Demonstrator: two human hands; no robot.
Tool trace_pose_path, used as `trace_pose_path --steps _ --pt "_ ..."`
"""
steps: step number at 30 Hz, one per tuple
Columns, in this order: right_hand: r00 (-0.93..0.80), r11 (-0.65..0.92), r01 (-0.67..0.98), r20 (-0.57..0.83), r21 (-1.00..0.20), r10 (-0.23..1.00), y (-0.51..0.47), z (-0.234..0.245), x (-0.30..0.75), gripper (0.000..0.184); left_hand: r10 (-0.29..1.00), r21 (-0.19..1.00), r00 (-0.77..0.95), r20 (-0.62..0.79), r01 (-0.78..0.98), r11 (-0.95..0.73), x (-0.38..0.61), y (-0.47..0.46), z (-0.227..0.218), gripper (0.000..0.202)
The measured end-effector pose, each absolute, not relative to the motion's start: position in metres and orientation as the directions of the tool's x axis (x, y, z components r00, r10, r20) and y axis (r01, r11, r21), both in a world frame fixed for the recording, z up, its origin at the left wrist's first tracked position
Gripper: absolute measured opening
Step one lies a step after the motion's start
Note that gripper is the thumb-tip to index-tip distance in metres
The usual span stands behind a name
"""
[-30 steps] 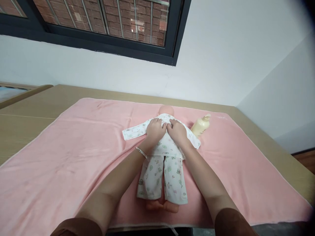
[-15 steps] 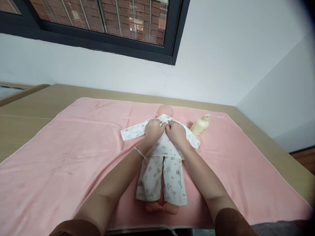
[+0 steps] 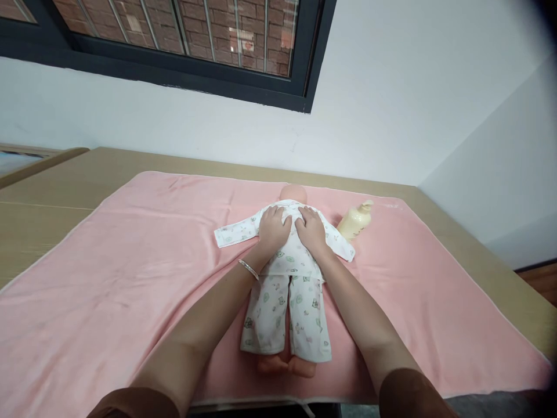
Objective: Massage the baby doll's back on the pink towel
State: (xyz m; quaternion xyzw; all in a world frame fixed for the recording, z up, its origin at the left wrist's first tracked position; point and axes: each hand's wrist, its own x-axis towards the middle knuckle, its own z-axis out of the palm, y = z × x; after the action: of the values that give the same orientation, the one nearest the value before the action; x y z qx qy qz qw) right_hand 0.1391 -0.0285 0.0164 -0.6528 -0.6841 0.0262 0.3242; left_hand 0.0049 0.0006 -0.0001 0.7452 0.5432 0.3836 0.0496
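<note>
Here's the doll (image 3: 292, 264), stretched out along roughly the middle of the pink blanket (image 3: 130, 278), head by the far edge, feet by the near one! Doing this well, I'd judge, takes light, even contact, both palms matched left and right, with the printed shirt (image 3: 289, 258) smooth beneath them. Now the hands: the left hand (image 3: 275, 230) rests palm-down on the upper shirt, unclenched, fingers laid out towards the head, thumb standing off. The right hand (image 3: 312, 229) mirrors it alongside, a gap between the thumbs, nothing pinched that I can see. And a pale yellow bottle (image 3: 354, 222) sits beside the doll, towards the far right corner.
</note>
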Motion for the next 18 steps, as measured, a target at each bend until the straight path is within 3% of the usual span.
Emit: trace_pose_path --steps 18 --pt "0.025 0.197 0.870 0.438 -0.452 0.898 -0.0249 0.0192 0.1403 0.043 0.863 0.503 0.116 0.492 0.771 -0.391 0.0046 -0.0016 0.0037 0.039"
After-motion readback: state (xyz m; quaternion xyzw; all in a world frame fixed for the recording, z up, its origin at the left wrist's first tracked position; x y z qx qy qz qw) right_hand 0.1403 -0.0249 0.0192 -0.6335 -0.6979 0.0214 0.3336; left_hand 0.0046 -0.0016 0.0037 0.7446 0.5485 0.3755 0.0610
